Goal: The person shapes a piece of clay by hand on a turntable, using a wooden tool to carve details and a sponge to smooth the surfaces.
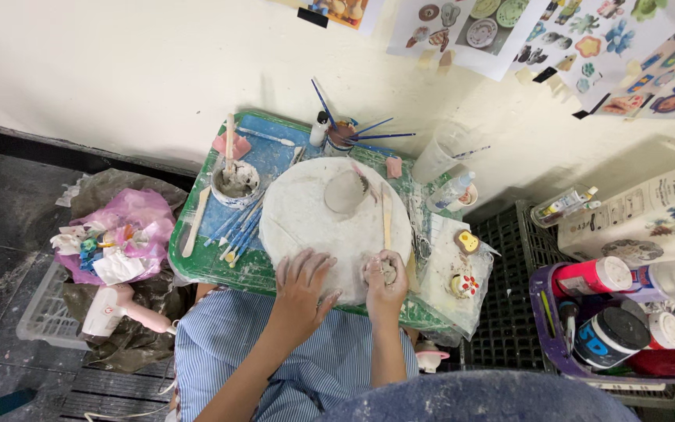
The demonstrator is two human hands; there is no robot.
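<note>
blue striped fabric (291, 359) covers the lap nearest the camera, and above it two hands work at the 6 o'clock edge of a round white board (330, 227) on the green desk (212, 266). left hand (302, 283) lies spread and flat, fingers open on the board's rim, gripping nothing. right hand (385, 283) is curled closed around a small grey clay lump (387, 271) just beside it, at the board's 5 o'clock edge.

containers: one white cup (235, 182) at 10 o'clock of the board holds grey slip and one wooden stick; one jar (341, 136) at 12 o'clock holds several blue-handled brushes; one clear measuring cup (441, 159) at 1 o'clock, contents unclear; one grey clay cup (345, 191) stands on the board itself. a purple basket (550, 328) at 3 o'clock holds about six paint bottles and tubs. a grey crate (41, 312) at 9 o'clock holds a pink bag (130, 223) stuffed with crumpled paper.

counted: one long wooden tool (387, 215) on the board, two small painted figures (464, 262) at 3 o'clock, one pink hair dryer (123, 309) at 8 o'clock
</note>
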